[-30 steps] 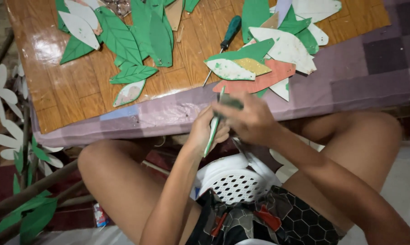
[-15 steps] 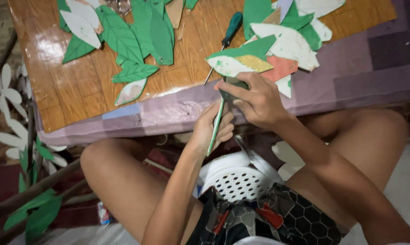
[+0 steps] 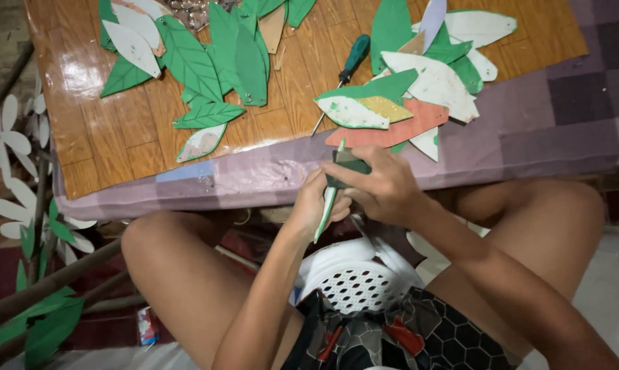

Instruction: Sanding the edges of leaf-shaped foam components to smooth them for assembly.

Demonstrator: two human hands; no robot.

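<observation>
The left hand (image 3: 316, 205) pinched one thin green leaf cutout (image 3: 327, 205), held on its edge just below the rim of the bench (image 3: 97, 151). The right hand (image 3: 381, 188) was closed around a small dark green piece (image 3: 347, 163) at the top end of this cutout; what this piece was, I could not tell. Both hands were close together, touching, above a white plastic stool (image 3: 354, 277).

On the bench, just beyond the hands, lay one pile of leaf shapes (image 3: 412, 96), green, white, one orange and one yellow, overlapping. One screwdriver (image 3: 344, 72) with a green handle lay beside it. To the left was a second group of green leaves (image 3: 207, 62), more than five. One small packet (image 3: 147, 325) lay on the floor at the lower left.
</observation>
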